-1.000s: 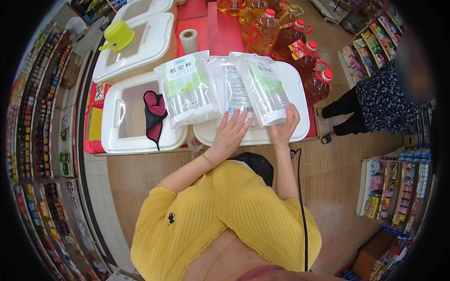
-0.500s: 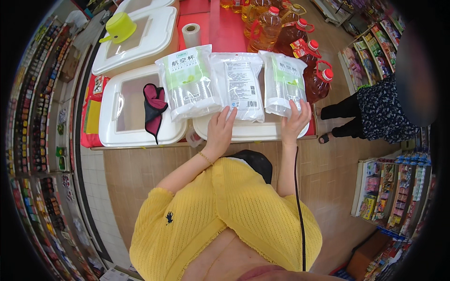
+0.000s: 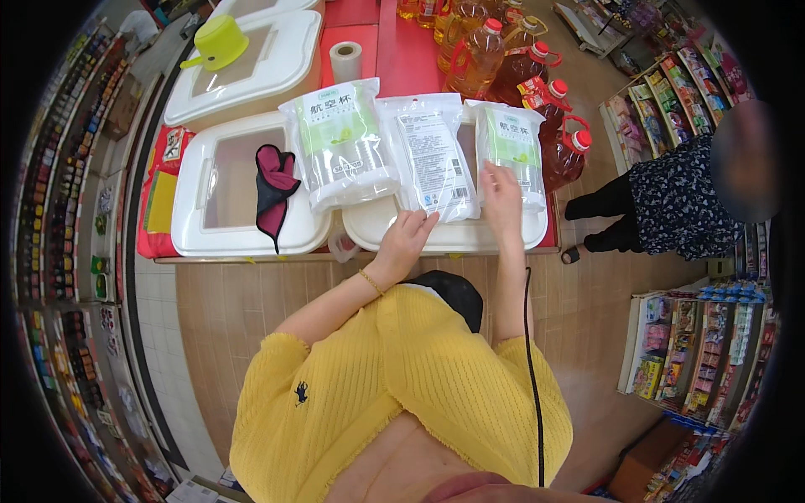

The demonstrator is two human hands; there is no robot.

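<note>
Three clear bags of plastic cups lie side by side. The left cup pack [image 3: 344,151] and the right cup pack [image 3: 515,142] show green-and-white fronts. Between them is the middle cup pack [image 3: 426,155], its white printed back facing up and its body slightly tilted. My left hand [image 3: 404,245] pinches the lower edge of that middle pack with bent fingers. My right hand [image 3: 503,205] rests against the left side of the right pack, fingers stretched forward and overlapping its front. Under the packs are white-lidded bins, the nearest lid [image 3: 394,243] partly covered.
A black-and-magenta cloth item [image 3: 275,197] lies on the left bin lid. Behind stand a lime-green dipper [image 3: 220,44] and a plastic roll [image 3: 345,62]. Several oil bottles [image 3: 476,59] with red caps line the right. A person [image 3: 683,184] stands at the right by shelves.
My right hand has shifted left and farther forward along the right pack. My left hand has come down slightly to the middle pack's bottom edge, and that pack has tilted a little.
</note>
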